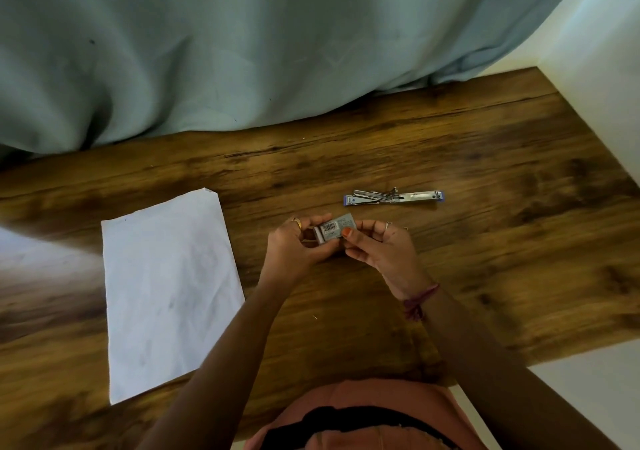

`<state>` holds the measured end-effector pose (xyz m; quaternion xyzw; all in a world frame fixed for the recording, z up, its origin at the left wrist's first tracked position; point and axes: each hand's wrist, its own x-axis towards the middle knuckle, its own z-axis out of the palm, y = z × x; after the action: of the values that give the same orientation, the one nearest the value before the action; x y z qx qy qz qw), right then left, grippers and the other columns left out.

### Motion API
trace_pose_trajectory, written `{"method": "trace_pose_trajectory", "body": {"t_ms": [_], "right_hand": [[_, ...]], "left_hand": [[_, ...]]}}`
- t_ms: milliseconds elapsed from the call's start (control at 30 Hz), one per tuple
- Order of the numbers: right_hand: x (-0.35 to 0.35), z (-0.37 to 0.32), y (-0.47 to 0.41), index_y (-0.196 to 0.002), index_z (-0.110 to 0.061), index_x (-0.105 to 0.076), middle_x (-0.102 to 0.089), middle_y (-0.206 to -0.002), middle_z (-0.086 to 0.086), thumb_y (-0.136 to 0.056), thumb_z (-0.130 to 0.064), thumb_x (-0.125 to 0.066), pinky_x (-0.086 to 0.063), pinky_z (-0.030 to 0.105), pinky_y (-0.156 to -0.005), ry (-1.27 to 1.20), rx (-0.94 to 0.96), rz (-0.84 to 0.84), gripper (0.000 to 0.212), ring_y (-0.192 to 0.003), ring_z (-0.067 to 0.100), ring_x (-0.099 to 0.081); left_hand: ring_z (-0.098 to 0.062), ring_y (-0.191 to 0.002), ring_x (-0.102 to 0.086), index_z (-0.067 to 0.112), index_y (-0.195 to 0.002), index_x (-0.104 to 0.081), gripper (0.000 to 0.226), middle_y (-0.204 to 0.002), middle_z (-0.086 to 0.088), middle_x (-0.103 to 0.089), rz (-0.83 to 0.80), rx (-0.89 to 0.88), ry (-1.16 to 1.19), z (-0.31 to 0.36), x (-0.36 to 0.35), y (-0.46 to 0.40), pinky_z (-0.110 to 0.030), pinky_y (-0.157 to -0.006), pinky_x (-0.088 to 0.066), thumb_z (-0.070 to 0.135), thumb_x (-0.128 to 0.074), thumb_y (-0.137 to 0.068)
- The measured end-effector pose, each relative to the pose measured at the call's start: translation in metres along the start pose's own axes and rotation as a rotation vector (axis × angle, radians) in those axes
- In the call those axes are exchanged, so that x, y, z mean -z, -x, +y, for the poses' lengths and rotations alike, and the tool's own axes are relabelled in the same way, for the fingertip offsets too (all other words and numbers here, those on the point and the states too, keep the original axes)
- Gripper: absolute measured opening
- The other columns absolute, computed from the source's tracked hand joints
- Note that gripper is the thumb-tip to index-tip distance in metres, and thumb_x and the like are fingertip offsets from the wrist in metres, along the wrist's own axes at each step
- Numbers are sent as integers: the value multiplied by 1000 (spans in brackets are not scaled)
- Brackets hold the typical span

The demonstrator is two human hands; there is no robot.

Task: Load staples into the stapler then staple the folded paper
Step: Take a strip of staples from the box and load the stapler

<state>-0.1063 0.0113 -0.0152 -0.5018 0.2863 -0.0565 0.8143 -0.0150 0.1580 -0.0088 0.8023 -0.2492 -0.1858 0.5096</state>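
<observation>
A small grey staple box (333,230) with a barcode label is held above the wooden table (450,144) between both hands. My left hand (296,247) grips its left end, where the inner tray sticks out a little. My right hand (375,245) pinches the right end with thumb and fingers. The stapler (393,197), silver with purple ends, lies swung fully open and flat on the table just beyond my hands. The folded white paper (166,286) lies flat at the left, its near corner hanging over the table's front edge.
A pale blue curtain (207,51) hangs along the table's far edge. A white wall (602,68) borders the right side. A tiny loose bit (315,317) lies on the wood near my left forearm.
</observation>
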Motion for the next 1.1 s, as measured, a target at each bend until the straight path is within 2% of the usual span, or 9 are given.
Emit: {"method": "trace_pose_trajectory", "body": {"t_ms": [200, 367, 533, 667, 767, 900, 1100], "right_hand": [[0, -3, 2, -97, -9, -67, -73, -92, 5, -66, -18, -73, -58, 27, -75, -17, -17, -1, 32, -80, 12, -70], [2, -3, 4, -95, -9, -68, -73, -84, 3, -68, -17, -71, -58, 27, -74, -53, -46, -25, 29, -75, 11, -68], [4, 0, -1, -98, -6, -68, -69, -89, 7, -82, -5, -65, -58, 29, -73, -105, -98, -15, 17, -76, 11, -65], [7, 0, -3, -95, -6, -70, -70, -87, 7, -82, -1, -63, -57, 27, -70, -167, -129, 10, 15, -74, 10, -65], [8, 0, -5, -94, -6, -71, -71, -88, 7, -81, -2, -65, -57, 26, -70, -158, -143, 22, 15, -76, 11, -67], [9, 1, -6, -94, -7, -70, -71, -92, 9, -82, -2, -64, -57, 25, -69, -130, -167, 53, 14, -79, 12, -68], [10, 5, -7, -95, -9, -68, -72, -93, 8, -85, -4, -63, -56, 27, -78, -31, -168, 103, 12, -83, 14, -68]], "left_hand": [[1, -94, -66, 22, -116, -63, 45, -108, 5, -67, -6, 28, 34, 1, -2, 0, -11, -74, -52, 17, -80, -75], [0, -101, -64, 21, -121, -60, 48, -112, 6, -65, -28, 11, 69, 0, -2, 3, -12, -79, -51, 13, -78, -77], [6, -106, -61, 22, -122, -56, 49, -117, 8, -62, -52, 33, 152, -5, -3, 9, -10, -80, -49, 4, -73, -80], [4, -103, -63, 27, -117, -56, 46, -115, 11, -63, -15, 46, 182, -11, -7, 15, -12, -78, -51, 6, -73, -80], [4, -98, -65, 36, -108, -56, 43, -106, 15, -65, 11, 69, 161, -14, -8, 16, -13, -76, -53, 10, -75, -79], [6, -94, -65, 32, -109, -58, 41, -99, 20, -64, 33, 53, 86, -17, -9, 16, -12, -74, -52, 14, -76, -78], [-1, -98, -63, 37, -112, -58, 40, -109, 11, -64, 30, 88, -49, -28, -8, 14, -19, -78, -55, 25, -76, -78]]}}
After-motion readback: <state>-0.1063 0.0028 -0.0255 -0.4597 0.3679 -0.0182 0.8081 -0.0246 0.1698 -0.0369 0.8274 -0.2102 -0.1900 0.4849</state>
